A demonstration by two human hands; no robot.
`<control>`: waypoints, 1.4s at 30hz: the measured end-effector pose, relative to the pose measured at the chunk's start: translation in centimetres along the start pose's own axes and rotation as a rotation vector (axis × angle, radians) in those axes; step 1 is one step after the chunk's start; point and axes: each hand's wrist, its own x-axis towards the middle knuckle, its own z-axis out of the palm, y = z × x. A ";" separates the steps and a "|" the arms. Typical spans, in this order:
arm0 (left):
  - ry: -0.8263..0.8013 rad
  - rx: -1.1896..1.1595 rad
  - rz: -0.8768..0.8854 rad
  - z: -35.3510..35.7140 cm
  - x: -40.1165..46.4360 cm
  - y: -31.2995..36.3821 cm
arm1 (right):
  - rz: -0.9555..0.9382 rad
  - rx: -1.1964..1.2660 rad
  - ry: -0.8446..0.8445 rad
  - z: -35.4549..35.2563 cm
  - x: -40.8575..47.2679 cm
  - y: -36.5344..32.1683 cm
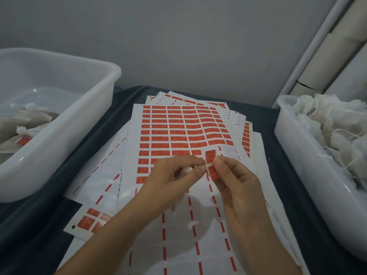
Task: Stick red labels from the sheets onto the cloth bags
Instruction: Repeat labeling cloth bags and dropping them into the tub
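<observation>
A red label (211,163) stands upright between my two hands, above the sheets. My right hand (236,187) pinches its right edge with thumb and forefinger. My left hand (174,177) pinches its left edge, and a white cloth bag (186,170) is curled in the fingers, mostly hidden. Under both hands lies a sheet of red labels (178,128) with its near rows peeled away.
A white tub (59,124) on the left holds labelled bags. Another tub (294,147) on the right is heaped with plain cloth bags (333,124). More sheets (93,221) are spread over the dark tablecloth (282,175). A grey wall is behind.
</observation>
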 end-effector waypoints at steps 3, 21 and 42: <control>-0.010 -0.038 -0.001 0.0 -0.1 0.2 | -0.030 -0.012 0.029 0.2 0.0 0.1; 0.036 -0.305 -0.159 -0.8 0.3 0.7 | -0.056 -0.140 -0.147 -1.1 0.8 -1.7; -0.013 -0.062 -0.088 -0.6 0.4 0.3 | -0.289 -0.514 -0.152 -1.9 0.9 -1.1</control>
